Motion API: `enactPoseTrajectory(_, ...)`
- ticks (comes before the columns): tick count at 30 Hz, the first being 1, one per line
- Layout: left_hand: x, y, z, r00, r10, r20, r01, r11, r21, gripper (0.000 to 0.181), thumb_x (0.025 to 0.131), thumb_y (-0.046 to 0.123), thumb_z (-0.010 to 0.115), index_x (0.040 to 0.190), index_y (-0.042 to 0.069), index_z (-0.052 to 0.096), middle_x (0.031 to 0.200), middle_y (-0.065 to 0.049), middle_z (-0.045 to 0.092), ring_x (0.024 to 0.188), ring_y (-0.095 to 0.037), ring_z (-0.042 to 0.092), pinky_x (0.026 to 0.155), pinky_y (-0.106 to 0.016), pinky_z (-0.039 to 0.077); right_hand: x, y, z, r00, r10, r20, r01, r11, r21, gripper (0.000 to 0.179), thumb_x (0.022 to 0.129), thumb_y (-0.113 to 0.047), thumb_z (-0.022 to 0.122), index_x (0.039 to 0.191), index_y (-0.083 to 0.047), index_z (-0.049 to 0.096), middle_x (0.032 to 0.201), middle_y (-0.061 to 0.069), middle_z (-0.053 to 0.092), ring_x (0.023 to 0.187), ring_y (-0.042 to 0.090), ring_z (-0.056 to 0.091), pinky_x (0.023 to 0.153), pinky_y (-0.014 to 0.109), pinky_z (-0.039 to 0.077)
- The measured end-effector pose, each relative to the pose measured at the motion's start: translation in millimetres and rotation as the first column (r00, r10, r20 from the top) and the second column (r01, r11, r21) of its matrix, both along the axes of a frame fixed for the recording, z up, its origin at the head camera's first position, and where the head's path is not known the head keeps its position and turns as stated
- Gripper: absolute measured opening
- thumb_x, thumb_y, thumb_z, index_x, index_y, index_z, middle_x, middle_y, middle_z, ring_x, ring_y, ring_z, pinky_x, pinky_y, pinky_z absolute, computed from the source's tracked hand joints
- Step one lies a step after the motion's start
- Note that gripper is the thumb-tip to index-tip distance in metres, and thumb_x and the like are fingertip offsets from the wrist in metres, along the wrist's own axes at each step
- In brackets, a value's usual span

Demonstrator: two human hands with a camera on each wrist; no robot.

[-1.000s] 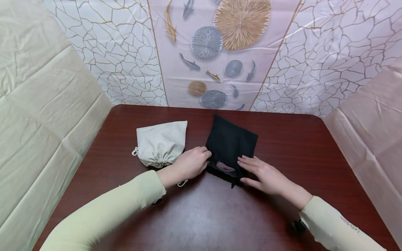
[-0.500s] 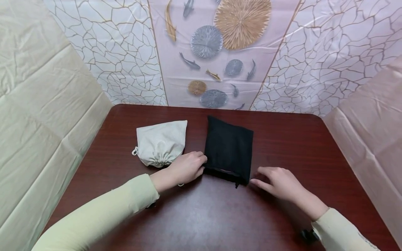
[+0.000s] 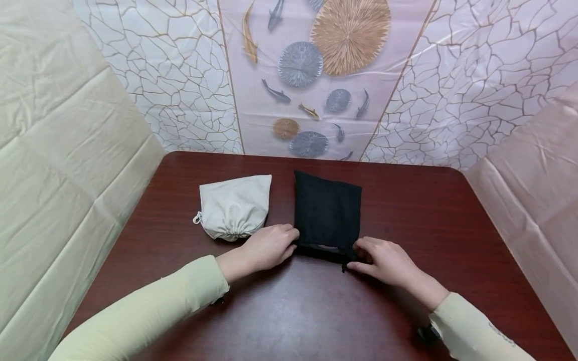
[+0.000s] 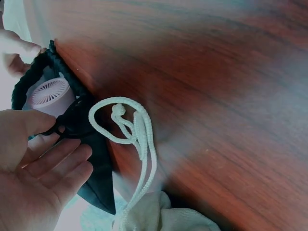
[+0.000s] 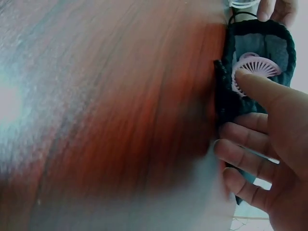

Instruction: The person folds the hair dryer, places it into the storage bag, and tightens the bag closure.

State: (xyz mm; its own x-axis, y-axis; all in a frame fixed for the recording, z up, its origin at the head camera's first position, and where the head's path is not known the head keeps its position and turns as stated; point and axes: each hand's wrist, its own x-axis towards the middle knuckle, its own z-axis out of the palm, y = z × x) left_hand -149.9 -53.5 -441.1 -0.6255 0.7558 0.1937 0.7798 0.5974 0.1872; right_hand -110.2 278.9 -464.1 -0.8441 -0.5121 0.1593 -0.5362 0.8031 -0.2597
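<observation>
A black drawstring bag lies on the table with its mouth toward me. My left hand pinches the left side of that mouth between thumb and fingers. At the right corner of the mouth, my right hand has its thumb on the inner side and its fingers outside, gripping the rim. Inside the bag sits a pink cylinder with a round slotted grille, also visible in the right wrist view; the rest of it is hidden by the cloth.
A cream drawstring bag, gathered at its mouth, lies left of the black one. Its white cord loops on the table near my left hand. The dark red table is bordered by fabric walls at the back and sides.
The black bag has turned straighter and its flap now hides most of the pink thing in the head view. My right hand left the bag's top, moved right, then came back to its mouth.
</observation>
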Motion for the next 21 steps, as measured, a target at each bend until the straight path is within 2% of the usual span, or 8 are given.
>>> enactPoseTrajectory(8, -2.0, -5.4, -2.0, 1.000, 0.027, 0.003, -0.027, 0.998, 0.064, 0.011, 0.096, 0.014, 0.074, 0.102, 0.009, 0.066, 0.094, -0.004, 0.071, 0.084, -0.025, 0.073, 0.070, -0.042, 0.060, -5.8, 1, -3.3, 0.998, 0.051, 0.023, -0.051, 0.999, 0.008, 0.024, 0.088, -0.021, 0.088, 0.101, -0.018, 0.069, 0.085, -0.010, 0.063, 0.069, 0.001, 0.056, 0.060, 0.025, 0.049)
enactPoseTrajectory(11, -3.9, -6.7, -0.4, 0.999, 0.029, 0.026, -0.032, 0.995, 0.091, 0.009, 0.097, 0.012, 0.071, 0.102, 0.009, 0.065, 0.092, -0.003, 0.072, 0.083, -0.024, 0.073, 0.070, -0.042, 0.060, -8.3, 5, 0.5, 0.996, 0.073, 0.042, -0.073, 0.997, 0.019, 0.020, 0.090, -0.017, 0.086, 0.102, -0.018, 0.070, 0.089, -0.010, 0.066, 0.071, 0.002, 0.057, 0.061, 0.027, 0.050)
enactPoseTrajectory(15, -6.4, -8.0, 4.0, 0.997, 0.047, 0.059, -0.055, 0.990, 0.132, 0.006, 0.100, 0.012, 0.068, 0.103, 0.009, 0.065, 0.089, -0.003, 0.072, 0.081, -0.023, 0.073, 0.068, -0.042, 0.060, -12.3, 13, 8.8, 0.997, 0.071, 0.021, -0.071, 0.997, 0.021, 0.017, 0.091, -0.012, 0.083, 0.104, -0.016, 0.072, 0.098, -0.004, 0.072, 0.079, 0.009, 0.065, 0.066, 0.034, 0.056)
enactPoseTrajectory(18, -7.1, -9.1, 7.1, 0.996, 0.053, 0.071, -0.063, 0.986, 0.153, 0.006, 0.100, 0.012, 0.069, 0.102, 0.009, 0.064, 0.087, -0.003, 0.071, 0.078, -0.023, 0.072, 0.066, -0.042, 0.059, -16.2, 19, 13.8, 0.999, 0.047, 0.013, -0.046, 0.999, -0.021, 0.019, 0.092, -0.010, 0.081, 0.106, -0.016, 0.071, 0.097, -0.004, 0.073, 0.080, 0.009, 0.067, 0.067, 0.035, 0.057)
enactPoseTrajectory(21, -7.0, -10.1, 8.5, 0.995, 0.054, 0.086, -0.067, 0.986, 0.155, 0.005, 0.100, 0.012, 0.068, 0.102, 0.009, 0.064, 0.085, -0.002, 0.071, 0.077, -0.022, 0.071, 0.065, -0.042, 0.059, -20.1, 21, 15.3, 0.999, 0.044, 0.020, -0.042, 0.994, -0.102, 0.021, 0.092, -0.007, 0.080, 0.107, -0.017, 0.070, 0.093, -0.007, 0.074, 0.078, 0.004, 0.066, 0.067, 0.033, 0.057)
